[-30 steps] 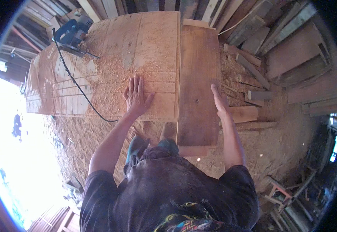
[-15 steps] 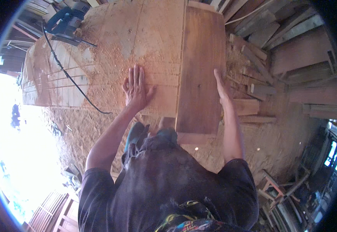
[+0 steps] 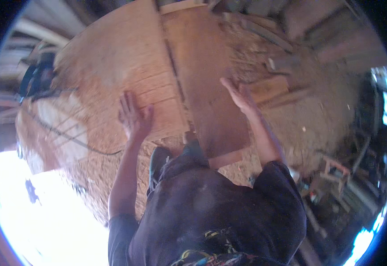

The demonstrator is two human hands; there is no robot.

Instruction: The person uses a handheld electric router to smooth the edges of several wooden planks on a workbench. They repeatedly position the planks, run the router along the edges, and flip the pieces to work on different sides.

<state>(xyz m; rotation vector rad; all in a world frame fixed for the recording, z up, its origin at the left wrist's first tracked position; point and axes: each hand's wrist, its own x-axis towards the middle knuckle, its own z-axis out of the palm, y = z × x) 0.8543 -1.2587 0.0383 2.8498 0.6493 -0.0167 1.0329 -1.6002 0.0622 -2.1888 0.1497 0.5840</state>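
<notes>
Pressing the left hand [image 3: 133, 116] flat on the wide plywood sheet [image 3: 113, 66], fingers spread and pointing toward the far end. Resting the right hand [image 3: 237, 95] on the right edge of the darker board [image 3: 206, 80], fingers held straight and close together, thumb side seeming to lie on top, though motion blur is making the exact contact hard to tell. Lying lengthwise just right of the plywood sheet, the board, touching it along a dark seam and running from the near middle to the far edge of the view. Trailing across the left part of the sheet, a black cable [image 3: 69, 137], leading toward a blue power tool [image 3: 36, 77] sitting at the far left. Covering the ground to the right, sawdust [image 3: 317, 102], with loose wood offcuts [image 3: 273, 86] lying just beyond the right hand. Showing no packages, labels or signs clearly enough to describe.
</notes>
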